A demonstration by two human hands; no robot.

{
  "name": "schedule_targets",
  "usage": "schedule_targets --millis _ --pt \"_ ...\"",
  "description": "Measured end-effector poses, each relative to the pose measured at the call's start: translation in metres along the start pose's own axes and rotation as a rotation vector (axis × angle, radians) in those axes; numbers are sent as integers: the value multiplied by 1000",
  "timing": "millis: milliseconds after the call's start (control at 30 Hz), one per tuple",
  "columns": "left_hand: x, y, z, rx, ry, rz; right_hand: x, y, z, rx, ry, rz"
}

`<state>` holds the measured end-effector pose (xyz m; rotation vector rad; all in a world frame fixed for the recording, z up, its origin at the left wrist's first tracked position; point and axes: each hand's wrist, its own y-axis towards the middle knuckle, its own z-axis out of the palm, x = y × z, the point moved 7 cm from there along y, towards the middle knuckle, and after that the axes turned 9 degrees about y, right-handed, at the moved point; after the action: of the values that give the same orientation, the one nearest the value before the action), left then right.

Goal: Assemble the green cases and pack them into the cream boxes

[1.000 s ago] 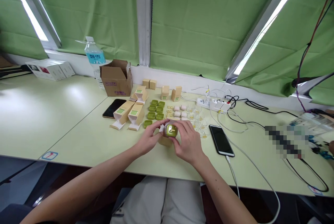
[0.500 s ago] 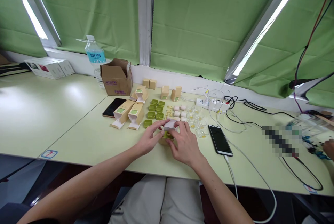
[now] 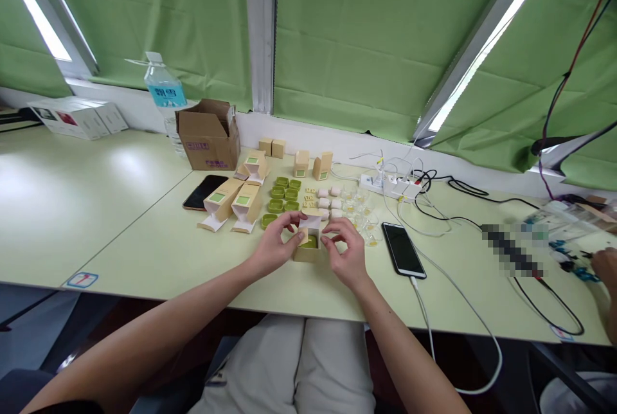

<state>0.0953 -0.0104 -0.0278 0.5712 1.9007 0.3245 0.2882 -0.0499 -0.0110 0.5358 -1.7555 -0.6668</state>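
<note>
Head view is showing the green container [image 3: 311, 242] sitting inside the open carton [image 3: 306, 254] on the counter [image 3: 159, 240], no longer being held above it, so its insertion is apparently finishing. The left hand [image 3: 276, 243] is pinching the carton's left flap [image 3: 303, 234]; the right hand [image 3: 348, 250] is curling beside the opposite side, contact unclear.

A cabled phone [image 3: 403, 251] lies near a white power strip [image 3: 403, 189].

Shows tan outside, white inside on the box [image 3: 305, 254] at centre, olive green on the trays [image 3: 276, 206]. Spreads pale yellow-green over the table [image 3: 144, 234], plain green over the curtains [image 3: 357, 35] up top, light blue over the upper-left label [image 3: 166, 95].
</note>
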Motion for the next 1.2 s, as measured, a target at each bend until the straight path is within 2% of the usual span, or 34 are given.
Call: schedule_targets --millis 67,167,400,667,833,967,1200 --pt "0 0 0 -27 1 13 7 -3 7 74 -75 -95" --pt "0 -1 1 -48 -10 32 13 -6 10 111 -166 -177" --pt "-23 -6 -4 83 47 218 13 -9 6 133 -142 -199" --pt "-26 -8 -9 96 51 228 14 -9 -5 -21 -1 -145" --pt "-29 -11 -8 111 121 307 13 -11 2 41 -14 -194" --pt "-33 -13 -8 104 186 352 13 -12 5 73 -107 -262" --pt "-40 -17 -6 128 301 408 26 -14 7 116 -168 -372"
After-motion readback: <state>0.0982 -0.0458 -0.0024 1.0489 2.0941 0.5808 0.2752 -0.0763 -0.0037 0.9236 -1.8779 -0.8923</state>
